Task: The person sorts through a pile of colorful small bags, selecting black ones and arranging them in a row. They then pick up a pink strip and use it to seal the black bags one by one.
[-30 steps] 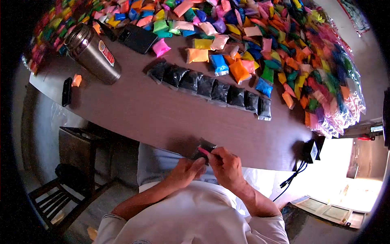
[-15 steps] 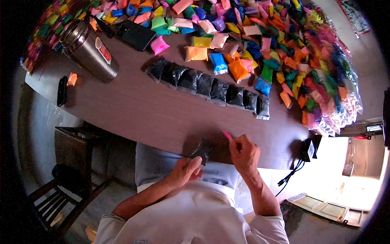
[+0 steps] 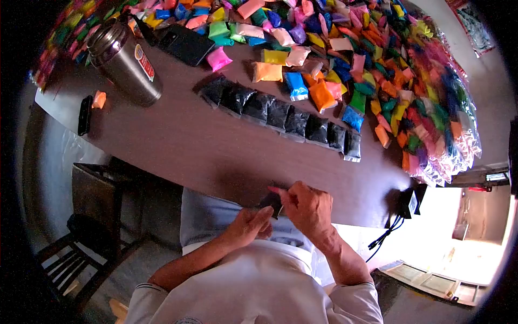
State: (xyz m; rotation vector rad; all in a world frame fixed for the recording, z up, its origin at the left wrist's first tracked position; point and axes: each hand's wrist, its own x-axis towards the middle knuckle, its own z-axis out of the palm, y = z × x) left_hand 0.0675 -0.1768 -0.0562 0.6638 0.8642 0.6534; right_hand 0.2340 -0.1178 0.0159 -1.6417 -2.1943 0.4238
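A small black packet (image 3: 271, 203) is pinched in my left hand (image 3: 248, 225), low over the table's near edge. My right hand (image 3: 310, 209) is closed round a thin pink item (image 3: 277, 190), whose tip sticks out to the left above the packet. The two hands are close together. Beyond them, several black packets (image 3: 278, 114) lie side by side in a slanting row on the brown table (image 3: 216, 154).
Many coloured packets (image 3: 321, 96) are heaped along the far and right side. At the left stand a metal flask (image 3: 125, 65), a black phone (image 3: 183, 45) and a small black object (image 3: 84, 115). A black box with cables (image 3: 411, 201) sits at the right edge.
My right hand has moved left with the pink item, up to the black packet. My left hand has stayed nearly in place. The view has shifted slightly.
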